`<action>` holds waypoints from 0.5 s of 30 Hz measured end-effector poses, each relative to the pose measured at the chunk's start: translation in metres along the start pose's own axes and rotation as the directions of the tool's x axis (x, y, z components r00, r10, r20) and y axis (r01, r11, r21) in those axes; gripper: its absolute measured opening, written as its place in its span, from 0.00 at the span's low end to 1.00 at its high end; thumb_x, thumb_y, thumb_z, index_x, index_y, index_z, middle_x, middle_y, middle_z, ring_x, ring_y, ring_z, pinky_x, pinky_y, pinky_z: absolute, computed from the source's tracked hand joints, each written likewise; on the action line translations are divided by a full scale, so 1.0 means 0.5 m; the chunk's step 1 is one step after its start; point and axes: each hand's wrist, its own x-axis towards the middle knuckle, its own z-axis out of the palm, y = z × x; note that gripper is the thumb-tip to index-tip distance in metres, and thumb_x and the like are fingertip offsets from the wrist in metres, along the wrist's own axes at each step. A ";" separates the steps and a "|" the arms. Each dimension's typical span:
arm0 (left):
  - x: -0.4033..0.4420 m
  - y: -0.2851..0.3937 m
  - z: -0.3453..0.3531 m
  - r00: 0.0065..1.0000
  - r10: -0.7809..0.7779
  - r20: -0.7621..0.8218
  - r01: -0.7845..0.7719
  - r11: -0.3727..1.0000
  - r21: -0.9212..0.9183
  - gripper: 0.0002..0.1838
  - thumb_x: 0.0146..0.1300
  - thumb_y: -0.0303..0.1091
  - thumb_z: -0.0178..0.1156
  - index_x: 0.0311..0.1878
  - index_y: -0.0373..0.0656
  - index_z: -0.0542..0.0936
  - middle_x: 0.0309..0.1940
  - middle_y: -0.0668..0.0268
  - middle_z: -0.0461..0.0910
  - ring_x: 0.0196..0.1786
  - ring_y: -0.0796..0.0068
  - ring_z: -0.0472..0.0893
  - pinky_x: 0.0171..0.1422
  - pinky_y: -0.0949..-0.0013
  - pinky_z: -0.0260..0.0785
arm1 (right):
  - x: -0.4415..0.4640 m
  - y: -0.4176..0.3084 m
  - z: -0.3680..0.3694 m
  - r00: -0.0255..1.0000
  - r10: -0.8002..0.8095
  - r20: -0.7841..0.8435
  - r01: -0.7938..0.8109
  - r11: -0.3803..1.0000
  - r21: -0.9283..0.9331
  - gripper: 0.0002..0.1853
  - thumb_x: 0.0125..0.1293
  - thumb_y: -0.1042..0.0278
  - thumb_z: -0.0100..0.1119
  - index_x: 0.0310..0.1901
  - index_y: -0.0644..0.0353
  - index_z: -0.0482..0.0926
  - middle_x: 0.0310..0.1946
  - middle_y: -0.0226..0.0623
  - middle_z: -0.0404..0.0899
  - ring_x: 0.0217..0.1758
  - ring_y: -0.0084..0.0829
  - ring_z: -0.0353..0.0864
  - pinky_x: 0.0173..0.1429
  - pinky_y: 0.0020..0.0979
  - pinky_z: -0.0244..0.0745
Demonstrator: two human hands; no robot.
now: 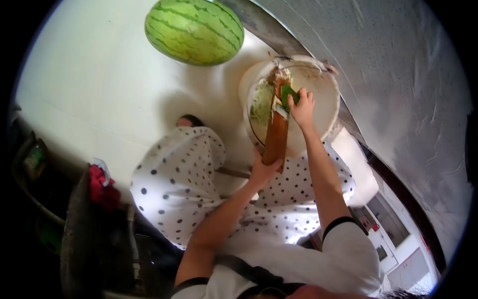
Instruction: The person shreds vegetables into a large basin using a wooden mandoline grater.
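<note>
My left hand [263, 172] is closed round the lower end of a long wooden grater board [277, 137]. The board leans into a white bucket [326, 117], its far end at the bucket's rim. On the board's blade area, my right hand [302, 108] presses a green vegetable piece [287, 94], gripped in its fingers; its exact kind is unclear. Pale green shreds [261, 104] lie inside the bucket, left of the board. More pale shreds cling to the board's far end.
A whole striped watermelon [195, 32] lies on the pale floor [89, 74] beyond the bucket. A grey wall [398, 89] runs along the right. Red cloth [102, 187] hangs at the left near dark items and a pipe [132, 239]. A white cabinet [398, 244] stands at lower right.
</note>
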 end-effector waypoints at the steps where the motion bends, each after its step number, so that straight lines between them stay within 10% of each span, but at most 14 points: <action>1: -0.002 -0.002 0.001 0.998 -0.059 0.011 0.059 0.998 -0.029 0.41 0.55 0.30 0.60 0.61 0.32 0.40 0.46 0.51 0.70 0.40 0.68 0.77 0.34 0.71 0.73 | -0.028 0.007 -0.034 0.999 0.009 0.033 -0.013 0.993 0.117 0.19 0.54 0.57 0.60 0.42 0.60 0.68 0.33 0.46 0.72 0.39 0.45 0.70 0.42 0.43 0.67; 3: 0.016 -0.028 -0.008 0.999 -0.007 0.033 0.008 1.000 -0.024 0.41 0.55 0.29 0.61 0.61 0.32 0.41 0.46 0.52 0.70 0.38 0.68 0.78 0.33 0.71 0.73 | -0.057 -0.011 -0.103 0.999 0.010 0.048 -0.021 0.972 0.236 0.19 0.57 0.57 0.59 0.45 0.59 0.69 0.33 0.45 0.73 0.40 0.42 0.71 0.41 0.40 0.68; 5: 0.017 -0.034 -0.009 0.998 0.047 0.046 -0.046 0.999 -0.029 0.42 0.54 0.29 0.61 0.61 0.33 0.41 0.46 0.52 0.70 0.37 0.68 0.78 0.31 0.72 0.73 | -0.074 -0.047 -0.185 0.877 0.243 0.414 -0.472 0.594 0.652 0.18 0.65 0.58 0.50 0.52 0.59 0.67 0.36 0.42 0.75 0.43 0.36 0.74 0.42 0.35 0.70; 6: 0.015 -0.027 -0.006 0.999 0.037 0.034 -0.036 0.999 -0.040 0.42 0.53 0.29 0.62 0.60 0.33 0.41 0.45 0.52 0.70 0.36 0.68 0.78 0.30 0.72 0.73 | -0.081 -0.047 -0.190 0.879 0.242 0.410 -0.468 0.598 0.651 0.18 0.65 0.58 0.50 0.52 0.59 0.67 0.36 0.42 0.75 0.43 0.36 0.74 0.42 0.35 0.70; 8: 0.015 -0.021 -0.005 0.999 0.033 0.028 -0.032 0.998 -0.053 0.43 0.52 0.29 0.62 0.60 0.33 0.41 0.45 0.51 0.70 0.35 0.68 0.78 0.29 0.72 0.73 | -0.094 -0.044 -0.195 0.747 0.242 0.620 -0.660 0.153 0.735 0.17 0.70 0.59 0.39 0.55 0.59 0.66 0.38 0.39 0.76 0.47 0.32 0.73 0.44 0.33 0.70; 9: 0.017 -0.022 -0.008 0.999 0.022 0.028 -0.021 0.999 -0.033 0.43 0.52 0.28 0.63 0.60 0.33 0.41 0.45 0.51 0.70 0.36 0.68 0.78 0.29 0.71 0.73 | -0.108 -0.033 -0.180 0.751 0.243 0.614 -0.655 0.155 0.740 0.17 0.70 0.59 0.39 0.55 0.59 0.66 0.38 0.39 0.76 0.47 0.32 0.73 0.44 0.33 0.70; 11: 0.020 -0.020 -0.007 1.000 0.018 0.026 -0.017 1.000 -0.010 0.44 0.51 0.28 0.63 0.60 0.33 0.41 0.44 0.51 0.70 0.36 0.68 0.78 0.28 0.71 0.74 | -0.136 -0.015 -0.135 0.923 0.090 0.374 -0.296 0.787 0.541 0.18 0.71 0.59 0.35 0.55 0.60 0.65 0.48 0.41 0.74 0.49 0.40 0.72 0.49 0.34 0.68; 15: 0.011 -0.011 -0.001 0.999 -0.007 -0.032 0.007 1.000 -0.008 0.44 0.50 0.27 0.63 0.60 0.35 0.41 0.44 0.51 0.70 0.37 0.67 0.78 0.28 0.69 0.75 | -0.170 -0.098 -0.133 0.957 0.202 0.207 -0.276 0.855 0.440 0.17 0.70 0.61 0.39 0.55 0.60 0.65 0.43 0.48 0.74 0.46 0.48 0.73 0.49 0.36 0.68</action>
